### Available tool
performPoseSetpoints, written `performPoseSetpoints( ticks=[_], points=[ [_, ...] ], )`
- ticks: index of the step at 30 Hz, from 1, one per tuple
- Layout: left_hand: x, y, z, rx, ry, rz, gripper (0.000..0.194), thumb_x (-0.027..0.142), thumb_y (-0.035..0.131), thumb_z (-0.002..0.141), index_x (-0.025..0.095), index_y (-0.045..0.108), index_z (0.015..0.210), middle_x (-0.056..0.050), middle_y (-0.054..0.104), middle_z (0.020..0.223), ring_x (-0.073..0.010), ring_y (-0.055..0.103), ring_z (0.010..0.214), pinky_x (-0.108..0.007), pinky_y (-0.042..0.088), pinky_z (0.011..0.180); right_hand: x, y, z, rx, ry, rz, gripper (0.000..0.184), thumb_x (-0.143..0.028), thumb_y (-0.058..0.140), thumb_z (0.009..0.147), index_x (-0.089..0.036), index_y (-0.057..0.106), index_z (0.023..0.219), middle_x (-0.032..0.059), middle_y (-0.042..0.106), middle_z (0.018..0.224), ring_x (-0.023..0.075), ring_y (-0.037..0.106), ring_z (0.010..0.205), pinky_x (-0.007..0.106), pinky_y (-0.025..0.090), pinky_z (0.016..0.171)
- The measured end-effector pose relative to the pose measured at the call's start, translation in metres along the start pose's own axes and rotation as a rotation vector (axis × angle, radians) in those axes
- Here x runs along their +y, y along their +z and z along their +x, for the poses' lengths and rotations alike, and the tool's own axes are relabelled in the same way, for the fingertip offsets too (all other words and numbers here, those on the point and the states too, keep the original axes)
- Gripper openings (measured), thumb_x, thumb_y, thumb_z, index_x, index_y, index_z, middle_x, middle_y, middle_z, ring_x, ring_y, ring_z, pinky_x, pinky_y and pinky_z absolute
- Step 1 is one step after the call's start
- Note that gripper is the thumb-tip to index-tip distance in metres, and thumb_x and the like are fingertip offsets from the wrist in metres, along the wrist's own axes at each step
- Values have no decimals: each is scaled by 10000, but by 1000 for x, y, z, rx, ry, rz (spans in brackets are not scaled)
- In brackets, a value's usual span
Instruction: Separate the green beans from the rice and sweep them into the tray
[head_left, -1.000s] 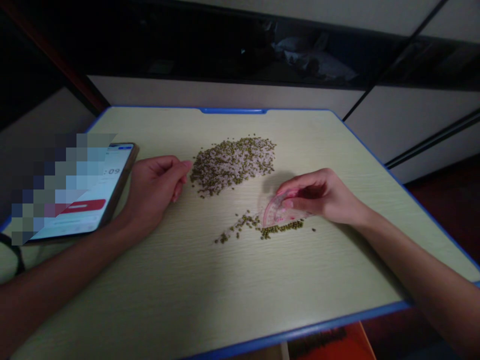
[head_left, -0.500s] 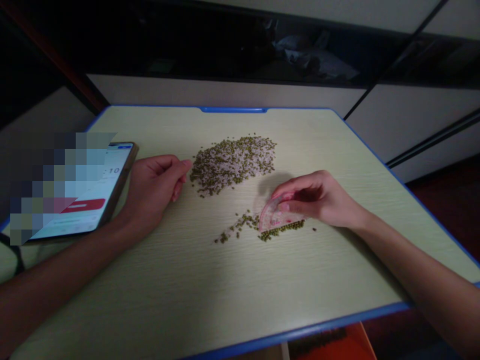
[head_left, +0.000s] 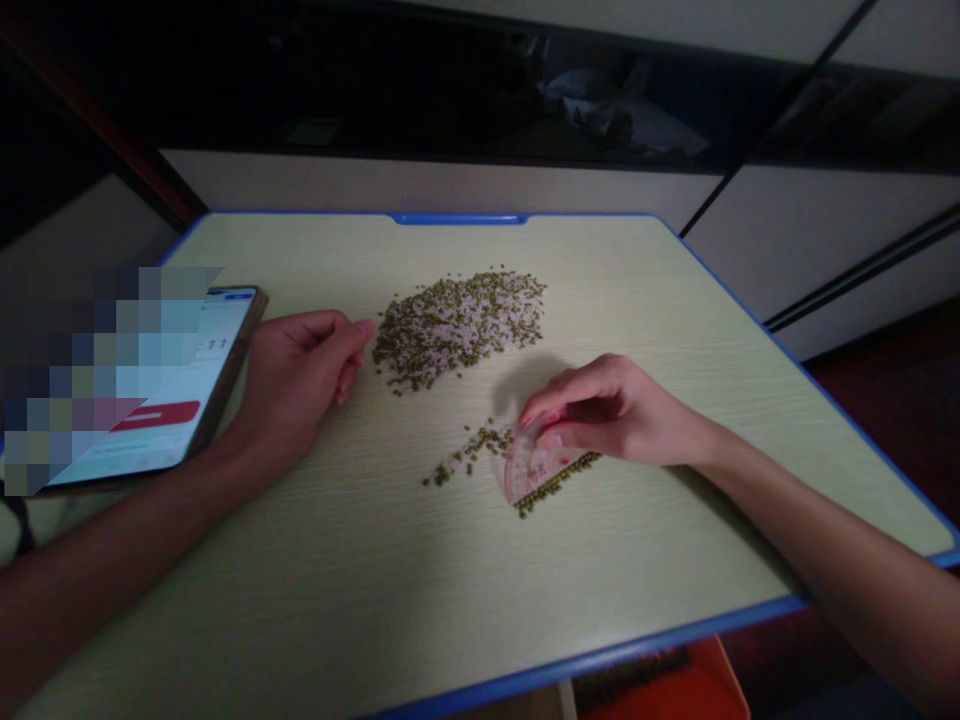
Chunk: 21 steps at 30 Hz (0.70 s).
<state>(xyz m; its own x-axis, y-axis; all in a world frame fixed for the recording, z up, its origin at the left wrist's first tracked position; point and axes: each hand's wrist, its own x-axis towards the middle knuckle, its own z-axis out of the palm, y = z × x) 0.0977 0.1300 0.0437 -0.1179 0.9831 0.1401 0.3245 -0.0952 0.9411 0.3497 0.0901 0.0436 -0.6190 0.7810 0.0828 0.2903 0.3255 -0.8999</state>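
Note:
My right hand (head_left: pixel 615 412) pinches a clear pink protractor (head_left: pixel 529 465), held on edge on the pale green table (head_left: pixel 360 580). A short row of green beans (head_left: pixel 559 482) lies along the protractor's straight edge. A few loose beans (head_left: pixel 469 452) are scattered just left of it. The large pile of mixed green beans and pale grains (head_left: pixel 457 322) lies farther back, in the middle of the table. My left hand (head_left: pixel 296 385) rests on the table with fingers loosely curled and nothing in it, its fingertips at the pile's left edge.
A phone (head_left: pixel 161 385) with a lit screen and a red button lies at the table's left, partly pixelated. The table has a blue rim (head_left: pixel 600 655). Behind it are white panels and a dark shelf. Something orange shows below the front edge.
My right hand has turned the protractor and pushed it toward me and to the left, dragging the row of beans along. The phone's timer has counted up. My left hand has stayed put.

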Motion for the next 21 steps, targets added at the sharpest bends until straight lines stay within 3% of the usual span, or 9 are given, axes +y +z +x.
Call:
performPoseSetpoints(
  ticks=[7, 13, 21],
  points=[
    [-1, -1, 0, -2, -6, 3, 314, 243, 586, 686, 189, 463, 402, 71, 374, 299, -44, 303, 299, -214, 205, 347, 0, 0, -2, -45, -82, 5, 143, -131, 642, 765, -83, 716, 878, 81, 716, 790, 127, 636, 677, 210, 484, 585],
    [1, -1, -1, -16, 5, 21, 308, 232, 575, 691, 188, 459, 408, 72, 377, 302, -44, 308, 304, -213, 215, 354, 3, -1, -7, 90, -19, -72, 176, -194, 657, 750, -74, 728, 857, 66, 666, 659, 118, 568, 569, 214, 434, 484],
    [-2, 0, -1, -19, 23, 20, 320, 243, 567, 692, 190, 449, 400, 77, 372, 300, -41, 307, 302, -207, 220, 352, 2, -1, -6, 271, 92, 13, 127, -142, 680, 659, -96, 736, 763, 29, 645, 603, 86, 534, 499, 191, 429, 446]
  ],
)
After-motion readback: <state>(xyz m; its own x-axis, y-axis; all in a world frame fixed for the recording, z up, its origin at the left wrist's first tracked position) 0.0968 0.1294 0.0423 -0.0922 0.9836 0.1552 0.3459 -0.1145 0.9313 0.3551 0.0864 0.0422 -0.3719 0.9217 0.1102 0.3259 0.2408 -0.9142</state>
